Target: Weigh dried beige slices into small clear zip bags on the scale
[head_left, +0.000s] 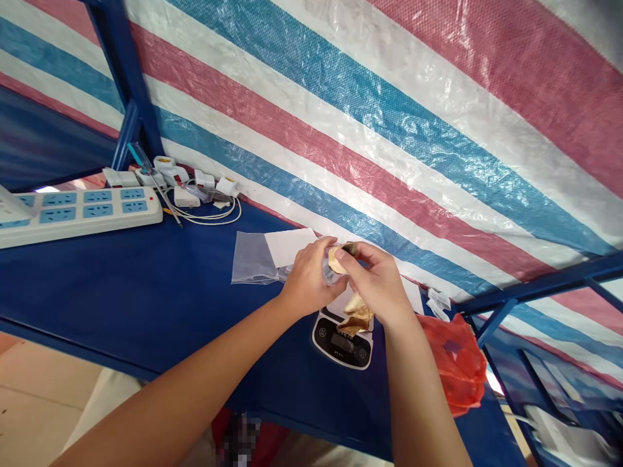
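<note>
Holding a small clear bag (329,271) at its mouth, the left hand (307,279) has its fingers curled around the plastic, while the right hand (377,280) pinches a tan, dried slice (337,258) between thumb and forefinger right at the opening. Both hands are closed on what they carry and touch each other above the scale (342,340), which sits on the blue desk (146,292). More tan pieces (357,311) lie on the scale's pan, just under the right palm.

The step in hand looks like feeding the slice into the bag. Doing it well probably means keeping the mouth spread wide with the left fingers and sliding the piece in edge first, since thin dried slices seem likely to crack or catch on the plastic. Working low over the pan would let a dropped piece land with the others and not on the desk.

An empty clear bag (253,259) and a white sheet (287,245) lie flat just behind the hands. A red bag (455,363) hangs at the desk's right edge. Well to the left are a power strip (82,214) and a cluster of white plugs with cable (195,188), against the striped tarp (389,97). Whether the scale's display shows a reading cannot be told.
</note>
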`<state>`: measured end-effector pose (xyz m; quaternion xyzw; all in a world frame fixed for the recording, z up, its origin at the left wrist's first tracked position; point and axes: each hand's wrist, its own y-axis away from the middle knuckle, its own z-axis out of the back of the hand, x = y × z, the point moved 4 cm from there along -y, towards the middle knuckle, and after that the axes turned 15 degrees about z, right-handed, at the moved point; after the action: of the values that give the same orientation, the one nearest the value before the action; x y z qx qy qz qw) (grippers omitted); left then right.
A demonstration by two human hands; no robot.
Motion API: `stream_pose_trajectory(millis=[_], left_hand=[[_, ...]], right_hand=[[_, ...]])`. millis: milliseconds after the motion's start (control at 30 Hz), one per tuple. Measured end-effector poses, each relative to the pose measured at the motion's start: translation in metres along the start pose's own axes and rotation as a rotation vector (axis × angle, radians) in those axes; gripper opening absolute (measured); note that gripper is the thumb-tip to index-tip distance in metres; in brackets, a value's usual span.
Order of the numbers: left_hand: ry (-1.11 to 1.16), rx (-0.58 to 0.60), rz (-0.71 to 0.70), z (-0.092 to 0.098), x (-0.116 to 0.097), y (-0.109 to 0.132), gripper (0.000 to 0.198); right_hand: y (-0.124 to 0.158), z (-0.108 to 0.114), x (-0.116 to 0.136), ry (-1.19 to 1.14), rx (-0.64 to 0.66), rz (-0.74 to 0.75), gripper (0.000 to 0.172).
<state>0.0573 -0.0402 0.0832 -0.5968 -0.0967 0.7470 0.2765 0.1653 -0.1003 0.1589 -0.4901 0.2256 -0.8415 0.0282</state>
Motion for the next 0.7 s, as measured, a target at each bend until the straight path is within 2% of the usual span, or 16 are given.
stream_pose_trajectory(millis=[167, 300, 600, 700], left_hand=[[0.096, 0.019, 0.081, -0.0018, 0.0041, 0.0000, 0.076], [0.101, 0.021, 0.079, -0.0034, 0.0059, -0.0001, 0.076], [0.037, 0.012, 0.057, -0.0019, 0.0048, 0.0000, 0.072], [0.085, 0.010, 0.053, -0.0019, 0.0048, -0.0010, 0.070]], right_hand=[[-0.0019, 0.0004, -0.0003, 0.264, -0.034, 0.035, 0.025], [-0.0011, 0.0019, -0.0020, 0.389, -0.068, 0.038, 0.024], [-0.0001, -0.0010, -0.0023, 0.279, 0.005, 0.040, 0.026], [0.0009, 0.0033, -0.0056, 0.215, -0.050, 0.035, 0.026]])
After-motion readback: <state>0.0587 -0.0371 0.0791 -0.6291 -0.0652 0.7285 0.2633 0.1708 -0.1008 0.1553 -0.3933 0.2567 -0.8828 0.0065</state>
